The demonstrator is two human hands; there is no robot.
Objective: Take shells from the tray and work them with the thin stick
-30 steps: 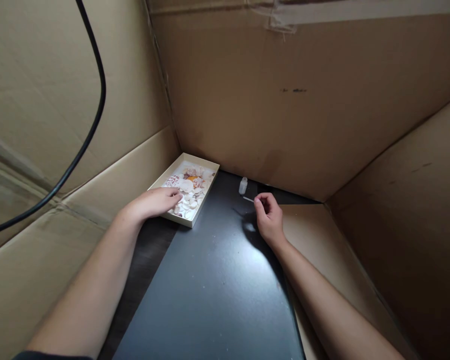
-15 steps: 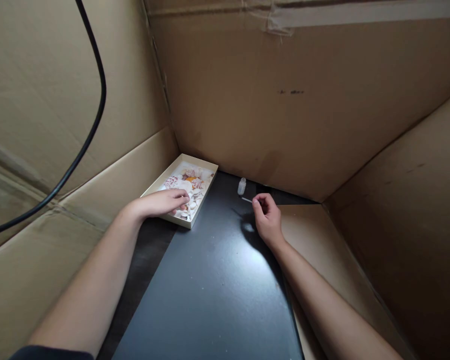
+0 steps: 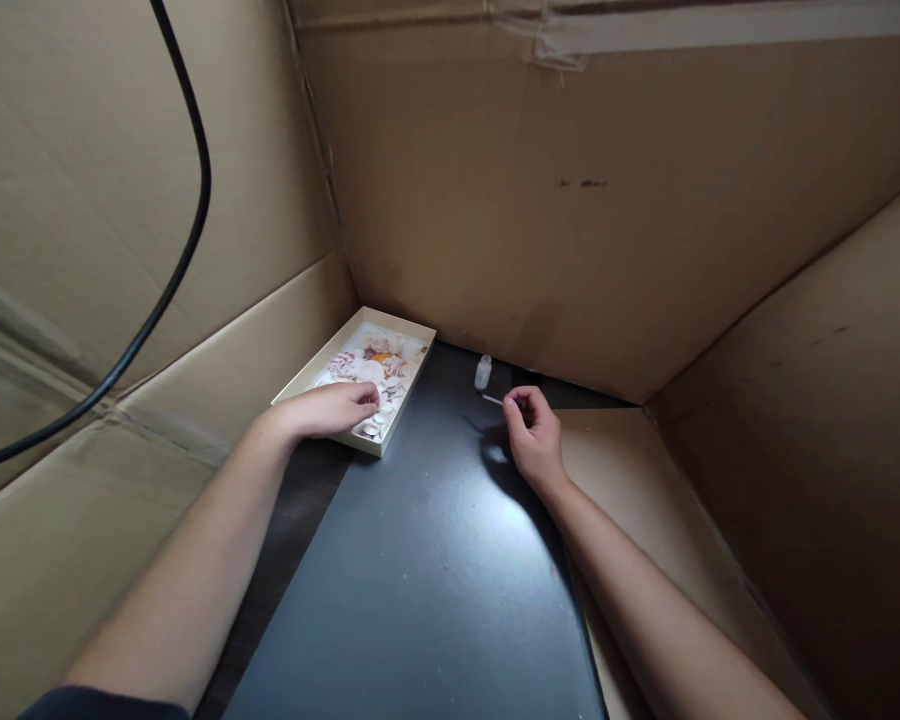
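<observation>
My left hand (image 3: 347, 405) reaches over the near side of a shallow cream box (image 3: 382, 448), its fingers bent together low over the seashells (image 3: 390, 370). Anything pinched in them is hidden. The shells are white, pinkish-striped and orange, lying in a loose pile. My right hand (image 3: 534, 435) is closed above the dark tabletop. A thin whitish stick (image 3: 493, 400) sticks out leftward from its thumb and fingertips; the rest of it is covered by the hand. Just beyond the stick's tip stands a small translucent bottle (image 3: 483, 374), apart from the hand.
Cardboard walls (image 3: 495, 200) enclose the dark grey table (image 3: 405, 590) at the back and both sides. A flat cardboard sheet (image 3: 615, 460) lies under my right forearm. A black cable (image 3: 202, 190) hangs along the left wall.
My left hand's fingers have drawn closer together, and the hand has dipped slightly among the shells. My right hand, the stick and the bottle stay nearly the same.
</observation>
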